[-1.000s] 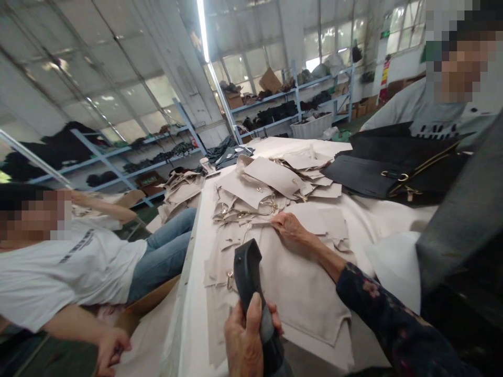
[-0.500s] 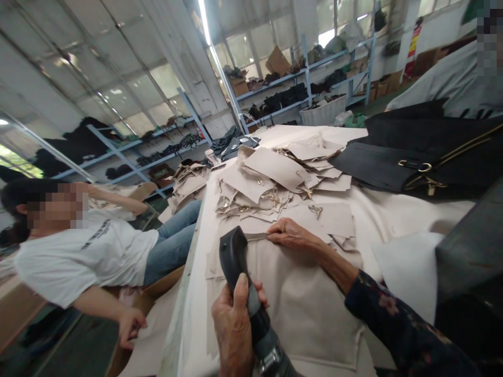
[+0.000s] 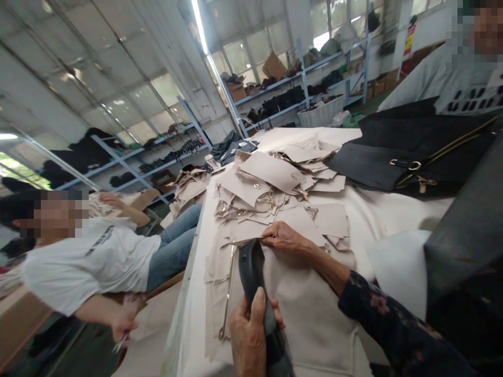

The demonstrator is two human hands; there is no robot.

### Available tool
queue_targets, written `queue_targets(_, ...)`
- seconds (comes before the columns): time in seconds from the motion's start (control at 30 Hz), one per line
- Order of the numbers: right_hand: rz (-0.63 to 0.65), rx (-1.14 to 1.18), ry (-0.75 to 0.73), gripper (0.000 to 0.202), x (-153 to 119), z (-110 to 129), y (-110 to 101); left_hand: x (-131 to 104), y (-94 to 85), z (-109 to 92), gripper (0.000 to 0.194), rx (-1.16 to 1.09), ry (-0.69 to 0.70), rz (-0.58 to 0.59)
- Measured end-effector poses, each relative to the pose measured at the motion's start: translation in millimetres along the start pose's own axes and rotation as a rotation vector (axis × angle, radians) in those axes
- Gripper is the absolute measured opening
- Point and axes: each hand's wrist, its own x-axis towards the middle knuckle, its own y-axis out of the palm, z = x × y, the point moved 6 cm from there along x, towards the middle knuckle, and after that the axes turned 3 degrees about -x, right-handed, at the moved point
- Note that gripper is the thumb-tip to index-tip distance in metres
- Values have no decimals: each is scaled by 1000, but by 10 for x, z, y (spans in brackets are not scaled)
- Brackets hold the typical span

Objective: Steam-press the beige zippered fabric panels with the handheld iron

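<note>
My left hand (image 3: pixel 248 335) is wrapped around a black handheld tool (image 3: pixel 252 269) with a curved head, its thumb on top. The tool's head lies against the beige bag panel (image 3: pixel 310 298), just under its raised top edge. My right hand (image 3: pixel 286 238) pinches that edge beside the tool's tip. Left of the tool, a gold zip (image 3: pixel 227 293) with a ring-shaped pull runs along beige pieces. The tool's lower end is out of view.
Beyond my hands lies a pile of beige pieces (image 3: pixel 271 175) with gold clasps. A black bag (image 3: pixel 373 165) is at the right. To the left sits a co-worker (image 3: pixel 98 256) in a white shirt; another person (image 3: pixel 416 78) stands at back right. Shelves (image 3: pixel 275 112) line the wall.
My left hand has moved the black tool right, its head now meeting the panel's edge by my right hand. The gold zip has come into view. The seated co-worker's hand has shifted.
</note>
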Motion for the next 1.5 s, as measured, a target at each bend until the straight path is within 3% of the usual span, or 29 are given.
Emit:
queue_targets(0.27,-41,-39,28,30,38,-77,-1,165,-6,-47,45,-9,-35,58)
queue_targets(0.43,-14,22,91,26,-26,-105,-24,175,-191,-220,46,-20,51,-56)
queue_targets(0.57,22,67,117,26,-48,-129,-11,160,-283,-203,46,-27,34,-64)
queue_targets(0.77,59,40,117,27,-22,-119,33,239,-152,-17,44,22,9,48)
queue_targets(0.97,66,-42,118,33,7,-161,80,529,-9,-60,44,0,7,114)
queue_targets(1.1,2,-110,153,34,12,-192,75,681,71,-63,46,35,3,203)
queue_targets(1.27,-94,-221,233,31,32,-200,22,730,77,3,49,51,3,214)
queue_targets(1.33,-200,-294,301,30,24,-243,-128,712,78,-4,49,36,22,208)
queue_targets(1.5,-576,-492,549,29,-255,-455,-748,647,71,-31,47,56,34,185)
